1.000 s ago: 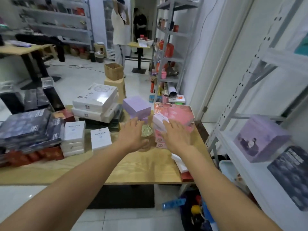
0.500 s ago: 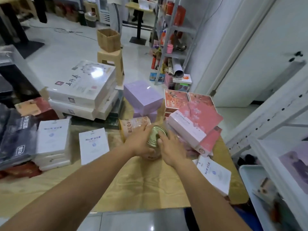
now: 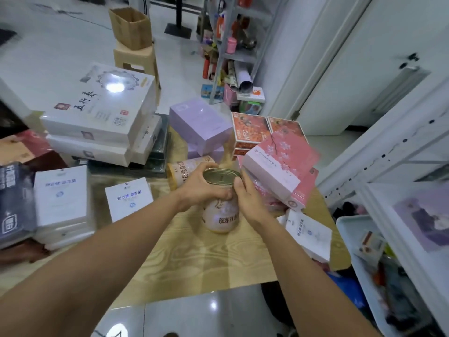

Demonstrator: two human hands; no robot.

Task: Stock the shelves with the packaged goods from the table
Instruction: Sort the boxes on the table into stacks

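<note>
The tin can (image 3: 221,203), with a gold lid and a pale label, is staying upright near the middle of the wooden table (image 3: 194,259). I cannot tell if its bottom is touching the wood or is just leaving it.

In the head view, the left hand (image 3: 201,188) is curling its fingers around the upper part of the can, and the right hand (image 3: 247,198) is gripping it from the other side. One second ago both hands were only reaching over the goods; now more of the label is showing, so I am judging that the pick-up is beginning.

A second can (image 3: 187,170) is lying on its side just behind the left hand. The pink box (image 3: 279,176) is tilting just beside the right hand, so room there is narrow. Bare wood is showing between the can and the near edge, and the white shelf (image 3: 401,215) is standing at the right, beyond the table edge.
</note>
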